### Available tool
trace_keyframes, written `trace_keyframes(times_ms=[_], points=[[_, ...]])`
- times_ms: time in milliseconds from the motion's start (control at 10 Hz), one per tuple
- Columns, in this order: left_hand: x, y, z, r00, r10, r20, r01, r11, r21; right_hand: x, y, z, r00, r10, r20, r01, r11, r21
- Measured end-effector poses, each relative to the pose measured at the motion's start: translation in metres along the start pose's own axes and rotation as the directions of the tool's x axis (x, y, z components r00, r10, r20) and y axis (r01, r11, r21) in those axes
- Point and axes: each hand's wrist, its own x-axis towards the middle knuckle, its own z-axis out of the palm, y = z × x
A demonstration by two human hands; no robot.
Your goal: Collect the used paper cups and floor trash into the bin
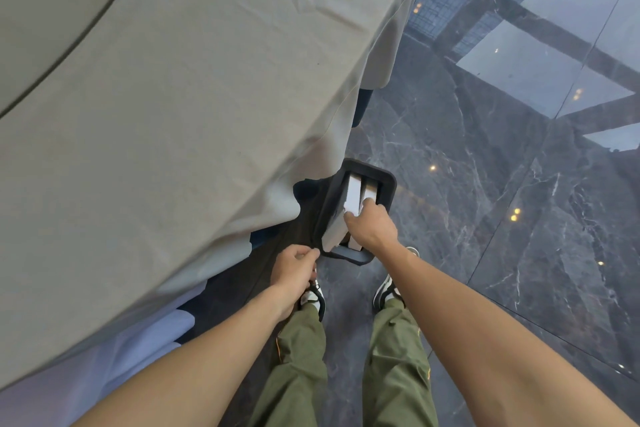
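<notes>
A dark rectangular bin (388, 180) stands on the floor beside the draped table, just ahead of my feet. Flat white pieces of cardboard or paper (353, 196) stick up inside it. My right hand (372, 227) is over the bin's opening, fingers closed on the white pieces. My left hand (294, 265) pinches the near corner of the bin's rim, at the edge of the hanging cloth. No paper cups are in sight.
A large table under a grey cloth (173, 97) fills the left and overhangs close to the bin. Dark glossy marble floor (485, 201) spreads to the right. My two shoes (386, 291) stand just behind the bin.
</notes>
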Motion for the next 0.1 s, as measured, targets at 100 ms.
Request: trace_keyframes(times_ms=[100], points=[[-0.0101,0.0228,0.0022,0.997,0.077,0.021,-0.079,0.993,0.089,-0.0140,0.0110,-0.0076,0.993,-0.067,0.098,0.064,0.998,0.026]])
